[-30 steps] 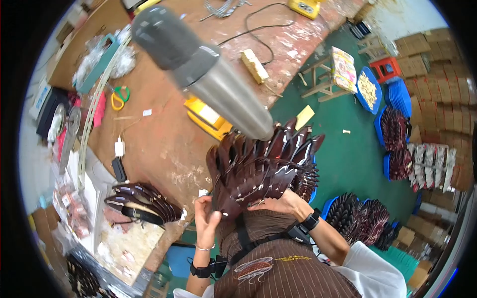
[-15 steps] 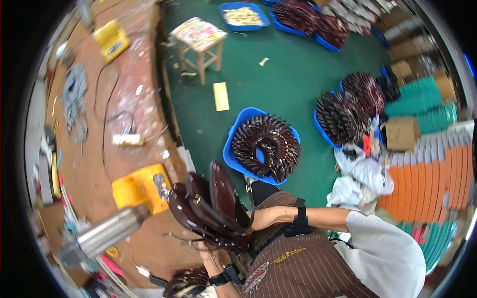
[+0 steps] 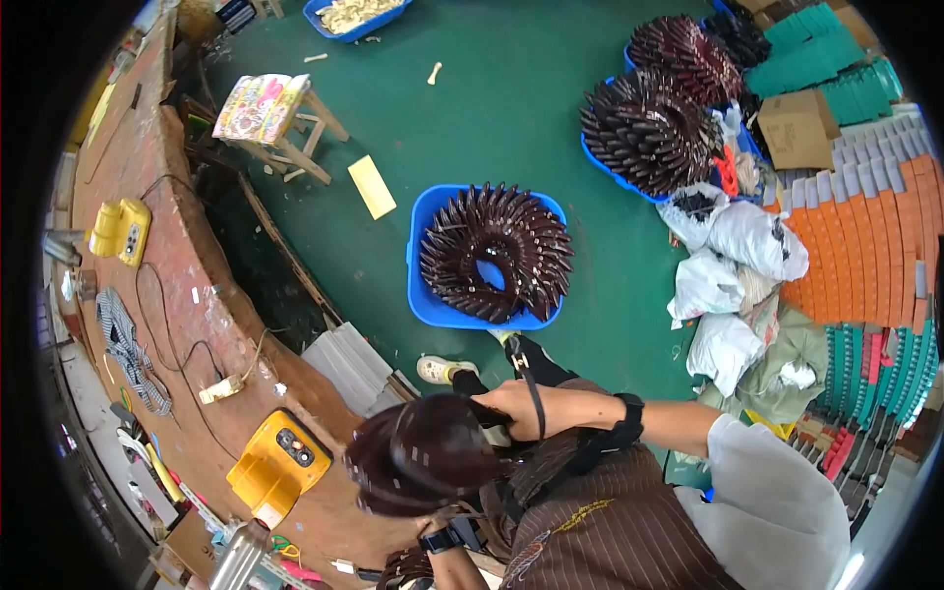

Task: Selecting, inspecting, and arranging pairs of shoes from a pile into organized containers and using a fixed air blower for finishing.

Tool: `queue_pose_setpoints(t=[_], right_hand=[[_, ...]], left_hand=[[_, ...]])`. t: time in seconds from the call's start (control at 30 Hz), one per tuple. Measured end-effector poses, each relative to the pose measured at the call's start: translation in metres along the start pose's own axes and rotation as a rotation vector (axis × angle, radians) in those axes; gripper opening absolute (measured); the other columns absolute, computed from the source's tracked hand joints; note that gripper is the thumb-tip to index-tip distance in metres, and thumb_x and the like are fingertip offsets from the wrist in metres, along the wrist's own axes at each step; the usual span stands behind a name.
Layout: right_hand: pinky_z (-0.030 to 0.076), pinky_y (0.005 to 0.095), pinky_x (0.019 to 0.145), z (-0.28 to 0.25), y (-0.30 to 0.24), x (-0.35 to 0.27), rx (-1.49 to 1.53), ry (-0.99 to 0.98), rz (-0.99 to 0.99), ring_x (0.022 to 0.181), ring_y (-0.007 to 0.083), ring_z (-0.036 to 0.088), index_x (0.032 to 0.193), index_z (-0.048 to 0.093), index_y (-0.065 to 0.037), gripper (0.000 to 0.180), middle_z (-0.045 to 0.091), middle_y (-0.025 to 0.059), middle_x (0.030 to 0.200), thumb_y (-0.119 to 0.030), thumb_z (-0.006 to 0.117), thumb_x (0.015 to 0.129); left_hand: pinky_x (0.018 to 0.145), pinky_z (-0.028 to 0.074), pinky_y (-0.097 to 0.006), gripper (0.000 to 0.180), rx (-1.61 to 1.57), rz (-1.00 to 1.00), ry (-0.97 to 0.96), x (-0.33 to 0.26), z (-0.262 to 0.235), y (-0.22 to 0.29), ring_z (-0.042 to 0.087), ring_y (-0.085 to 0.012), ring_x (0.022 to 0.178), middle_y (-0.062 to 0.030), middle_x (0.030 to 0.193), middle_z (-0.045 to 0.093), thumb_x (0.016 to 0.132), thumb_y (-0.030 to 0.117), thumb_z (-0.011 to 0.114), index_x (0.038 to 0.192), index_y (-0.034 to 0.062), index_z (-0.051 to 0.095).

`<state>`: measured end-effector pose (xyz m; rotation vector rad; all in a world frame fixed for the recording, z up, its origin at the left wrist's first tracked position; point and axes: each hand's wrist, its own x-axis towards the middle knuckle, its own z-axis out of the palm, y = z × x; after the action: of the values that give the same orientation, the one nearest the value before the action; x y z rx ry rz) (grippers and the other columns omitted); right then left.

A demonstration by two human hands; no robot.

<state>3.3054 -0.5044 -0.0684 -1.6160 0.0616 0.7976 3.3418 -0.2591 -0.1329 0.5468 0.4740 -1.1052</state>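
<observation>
A bunch of glossy dark brown shoe uppers is in front of my body, smeared by motion, beside the bench edge. My right hand grips the bunch from its right end, fingers curled in, and a thin dark strap hangs by it. My left hand is under the near side of the bunch; its fingers are mostly hidden behind the uppers. More dark brown uppers lie below my left wrist, partly cut off by the lower edge.
A blue basket on the green floor holds a ring of similar uppers. The worn bench carries a yellow device, a cord and a metal cylinder. A stool stands beyond; stuffed white bags and orange stacks are right.
My view has turned, so the bench and basket sit further left. The bunch of uppers, fanned out and upright before, is now tipped lower and blurred. Both hands stay at it.
</observation>
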Motion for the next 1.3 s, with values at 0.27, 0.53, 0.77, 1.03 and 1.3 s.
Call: queue_pose_setpoints(t=[0.27,0.53,0.77,1.03,1.3], right_hand=[[0.053,0.0472,0.064,-0.033,-0.027,-0.069,-0.444,-0.363,-0.103,0.075,0.0406,0.065,0.088,0.059,0.007,0.021,0.065,0.0236,0.079,-0.003,0.058,0.069],[0.047,0.0481,0.081,-0.068,-0.01,-0.075,-0.275,-0.431,-0.165,0.093,0.042,0.059,0.106,0.052,0.005,0.037,0.062,0.0253,0.093,-0.001,0.057,0.07],[0.032,0.0406,0.109,-0.112,0.068,-0.106,0.933,-0.029,-0.358,0.13,0.0239,0.044,0.143,0.037,-0.008,0.054,0.047,0.0136,0.14,-0.039,0.046,0.099],[0.035,0.0381,0.108,-0.012,0.131,-0.063,1.728,-0.178,-0.463,0.122,0.0204,0.048,0.131,0.049,-0.006,0.043,0.052,0.0072,0.134,-0.035,0.042,0.1],[0.03,0.041,0.11,0.008,0.115,-0.022,1.663,0.123,0.211,0.126,0.0239,0.043,0.135,0.046,-0.008,0.06,0.046,0.0043,0.14,-0.053,0.029,0.1]], left_hand=[[0.1,0.042,-0.042,0.123,0.197,-0.281,-0.094,0.004,0.033,-0.033,0.054,-0.0307,0.114,-0.0236,0.127,0.052,0.066,0.093,0.033,0.137,-0.0084,0.038],[0.108,0.033,-0.034,0.092,0.573,-0.455,-0.186,0.014,0.07,-0.018,0.052,-0.0232,0.121,-0.0178,0.137,0.046,0.062,0.036,0.078,0.135,-0.0073,0.044],[0.11,0.032,-0.037,0.087,0.507,-0.19,-0.219,0.017,0.085,-0.016,0.047,-0.0268,0.125,-0.0181,0.137,0.043,0.059,0.033,0.077,0.129,-0.0089,0.049],[0.113,0.024,-0.044,0.09,0.566,0.038,-0.272,0.027,0.108,0.001,0.036,-0.0346,0.134,-0.0221,0.145,0.032,0.074,0.053,0.065,0.137,-0.006,0.04],[0.116,0.014,-0.035,0.114,0.67,-0.328,-0.184,-0.017,0.148,0.066,0.021,-0.0252,0.142,-0.0155,0.155,0.016,0.077,0.08,0.044,0.149,-0.0027,0.014]])
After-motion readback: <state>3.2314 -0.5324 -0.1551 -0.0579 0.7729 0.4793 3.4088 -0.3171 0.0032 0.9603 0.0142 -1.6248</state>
